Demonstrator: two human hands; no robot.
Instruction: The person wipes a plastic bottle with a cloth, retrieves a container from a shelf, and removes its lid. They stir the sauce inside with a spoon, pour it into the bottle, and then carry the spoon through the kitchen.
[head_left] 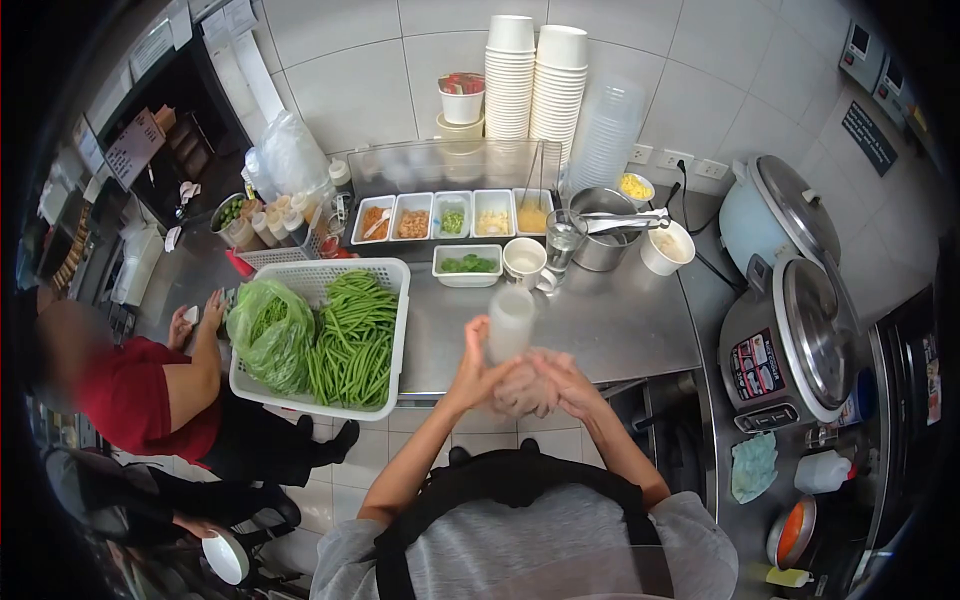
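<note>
A translucent whitish cylinder [511, 318], like a bottle or cup, rises between my hands in front of the counter's edge. My left hand [476, 368] is at its left side, thumb and fingers curled about its lower part. My right hand [562, 382] is close on the other side, its fingers smeared by motion. A cloudy pale patch between the palms is too blurred to name. Just beyond the cylinder are a white mug [524, 262] and a white tray of chopped greens [468, 266].
A white basket [398, 330] of green beans stands left. Topping trays [452, 215], stacked paper tubs [510, 90] and a steel pot with tongs [603, 240] line the back. Rice cookers [785, 340] stand right. A person in a red top [150, 395] works at left; another's hand holds a white bowl [226, 556].
</note>
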